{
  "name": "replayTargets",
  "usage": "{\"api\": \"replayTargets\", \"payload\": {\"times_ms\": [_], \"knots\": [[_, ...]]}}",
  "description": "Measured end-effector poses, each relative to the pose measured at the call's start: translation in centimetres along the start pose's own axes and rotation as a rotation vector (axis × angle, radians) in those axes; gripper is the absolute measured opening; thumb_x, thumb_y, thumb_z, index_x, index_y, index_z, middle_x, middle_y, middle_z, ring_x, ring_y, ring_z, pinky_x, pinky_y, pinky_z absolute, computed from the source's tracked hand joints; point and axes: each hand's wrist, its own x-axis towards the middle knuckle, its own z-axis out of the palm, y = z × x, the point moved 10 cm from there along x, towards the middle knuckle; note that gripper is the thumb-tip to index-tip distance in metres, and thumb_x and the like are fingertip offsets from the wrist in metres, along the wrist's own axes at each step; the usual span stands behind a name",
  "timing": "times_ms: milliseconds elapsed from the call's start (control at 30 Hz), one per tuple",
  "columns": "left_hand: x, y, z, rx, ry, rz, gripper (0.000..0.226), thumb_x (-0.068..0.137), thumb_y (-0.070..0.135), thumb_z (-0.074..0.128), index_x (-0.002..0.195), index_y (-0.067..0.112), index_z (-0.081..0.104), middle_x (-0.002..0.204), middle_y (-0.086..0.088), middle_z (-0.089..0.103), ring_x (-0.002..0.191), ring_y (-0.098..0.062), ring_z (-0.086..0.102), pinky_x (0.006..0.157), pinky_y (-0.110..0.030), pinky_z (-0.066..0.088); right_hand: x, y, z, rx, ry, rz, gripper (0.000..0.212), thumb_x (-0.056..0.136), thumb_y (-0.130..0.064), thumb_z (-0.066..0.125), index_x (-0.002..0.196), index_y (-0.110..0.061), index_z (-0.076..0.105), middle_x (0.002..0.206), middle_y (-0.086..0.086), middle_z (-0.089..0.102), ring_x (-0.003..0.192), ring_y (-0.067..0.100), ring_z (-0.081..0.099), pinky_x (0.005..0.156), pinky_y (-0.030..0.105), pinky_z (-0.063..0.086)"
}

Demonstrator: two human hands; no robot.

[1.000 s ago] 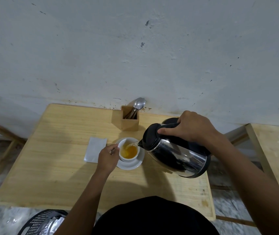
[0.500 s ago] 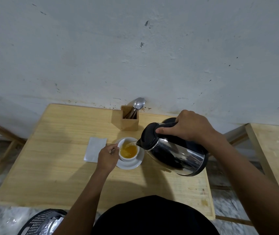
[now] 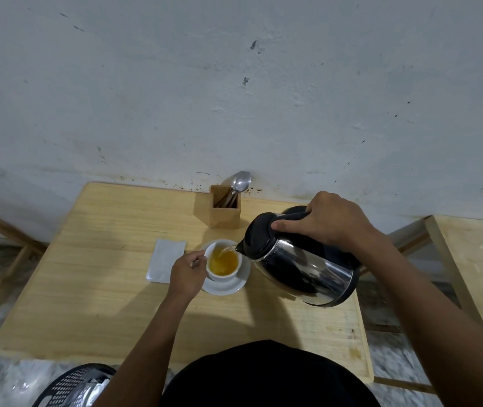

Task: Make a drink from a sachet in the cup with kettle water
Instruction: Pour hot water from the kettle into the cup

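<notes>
A white cup [image 3: 223, 276] stands on a white saucer [image 3: 236, 286] in the middle of the wooden table [image 3: 93, 274]. Orange liquid fills much of the cup. My left hand [image 3: 187, 274] pinches the cup's handle on its left side. My right hand [image 3: 330, 220] grips the black handle of a steel kettle [image 3: 302, 270] with a black lid. The kettle is tilted left, its spout at the cup's right rim, and a thin stream of water runs into the cup. No sachet is recognisable on the table.
A white napkin [image 3: 164, 259] lies left of the saucer. A wooden holder [image 3: 225, 212] with spoons stands at the back by the wall. A black mesh basket [image 3: 75, 386] sits on the floor at lower left. A second wooden table [image 3: 481, 259] is on the right.
The kettle has tipped a little further and shifted slightly left toward the cup. The level of orange liquid in the cup has risen. My left hand stays on the handle.
</notes>
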Motion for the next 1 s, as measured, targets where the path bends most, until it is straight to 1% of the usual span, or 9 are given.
{"api": "replayTargets", "payload": {"times_ms": [200, 333, 533, 600, 700, 767, 867, 933, 1000], "knots": [[0.0, 0.2, 0.0, 0.0, -0.002, 0.014, 0.026, 0.093, 0.014, 0.055, 0.115, 0.006, 0.066, 0.115, -0.011, 0.068, 0.098, -0.016, 0.058, 0.085, -0.027, 0.043, -0.1, 0.6, 0.0, 0.049, 0.004, 0.022, 0.077, 0.054, -0.088, 0.061, 0.053, -0.012, 0.05, 0.05, -0.002, 0.051, 0.053, 0.018, 0.056, 0.051, 0.027, 0.035], [-0.1, 0.1, 0.0, -0.012, -0.006, 0.011, 0.026, 0.093, 0.014, 0.055, 0.115, 0.006, 0.066, 0.116, -0.012, 0.068, 0.103, -0.021, 0.061, 0.086, -0.028, 0.044, -0.3, 0.3, 0.0, 0.041, 0.013, 0.015, 0.074, 0.057, -0.086, 0.061, 0.05, -0.013, 0.049, 0.048, -0.003, 0.051, 0.051, 0.017, 0.055, 0.049, 0.026, 0.033], [-0.2, 0.0, 0.1, -0.015, -0.004, 0.007, 0.027, 0.093, 0.014, 0.054, 0.116, 0.007, 0.066, 0.118, -0.012, 0.067, 0.107, -0.023, 0.06, 0.086, -0.028, 0.043, 0.0, -0.1, 0.4, 0.029, 0.027, 0.006, 0.079, 0.054, -0.091, 0.057, 0.054, -0.012, 0.058, 0.052, -0.002, 0.057, 0.055, 0.018, 0.061, 0.051, 0.027, 0.039], [-0.2, 0.1, 0.1, -0.024, 0.0, 0.003, 0.027, 0.093, 0.013, 0.054, 0.116, 0.007, 0.066, 0.118, -0.011, 0.067, 0.106, -0.021, 0.059, 0.086, -0.028, 0.042, 0.1, 0.0, 0.5, 0.03, 0.026, 0.008, 0.083, 0.054, -0.091, 0.057, 0.059, -0.009, 0.064, 0.055, -0.001, 0.061, 0.057, 0.018, 0.062, 0.053, 0.027, 0.041], [-0.2, 0.1, 0.1, -0.022, 0.003, 0.003, 0.026, 0.093, 0.014, 0.054, 0.116, 0.007, 0.066, 0.118, -0.012, 0.067, 0.105, -0.021, 0.059, 0.086, -0.028, 0.043, 0.1, 0.0, 0.5, 0.036, 0.019, 0.008, 0.084, 0.054, -0.09, 0.057, 0.061, -0.007, 0.067, 0.056, 0.0, 0.062, 0.058, 0.018, 0.063, 0.054, 0.028, 0.043], [-0.2, 0.0, 0.1, -0.018, 0.007, -0.001, 0.027, 0.093, 0.014, 0.054, 0.116, 0.008, 0.066, 0.118, -0.013, 0.067, 0.104, -0.022, 0.06, 0.086, -0.028, 0.043, 0.2, 0.1, 0.5, 0.047, 0.017, 0.005, 0.083, 0.053, -0.09, 0.058, 0.057, -0.007, 0.063, 0.053, -0.001, 0.059, 0.056, 0.018, 0.062, 0.054, 0.028, 0.043], [-0.3, 0.1, 0.0, -0.015, 0.016, 0.005, 0.026, 0.093, 0.013, 0.054, 0.115, 0.006, 0.066, 0.117, -0.013, 0.067, 0.106, -0.025, 0.06, 0.086, -0.028, 0.043, 0.5, 0.9, 0.3, 0.11, 0.008, 0.017, 0.077, 0.051, -0.088, 0.063, 0.05, -0.012, 0.051, 0.046, -0.003, 0.05, 0.05, 0.017, 0.054, 0.053, 0.028, 0.039], [-0.4, 0.2, 0.0, -0.015, 0.019, 0.007, 0.026, 0.094, 0.013, 0.054, 0.115, 0.005, 0.066, 0.117, -0.014, 0.067, 0.108, -0.026, 0.06, 0.086, -0.029, 0.043, 0.6, 1.6, 0.4, 0.191, -0.016, 0.015, 0.076, 0.046, -0.088, 0.064, 0.047, -0.013, 0.052, 0.04, -0.006, 0.044, 0.046, 0.016, 0.048, 0.052, 0.028, 0.036], [-0.4, 0.2, 0.1, -0.024, 0.02, 0.0, 0.026, 0.094, 0.013, 0.054, 0.115, 0.006, 0.066, 0.117, -0.014, 0.067, 0.109, -0.026, 0.06, 0.087, -0.029, 0.044, 0.7, 2.3, 0.2, 0.269, -0.025, 0.005, 0.072, 0.043, -0.087, 0.064, 0.038, -0.017, 0.049, 0.034, -0.008, 0.038, 0.042, 0.014, 0.042, 0.051, 0.028, 0.033]]}}
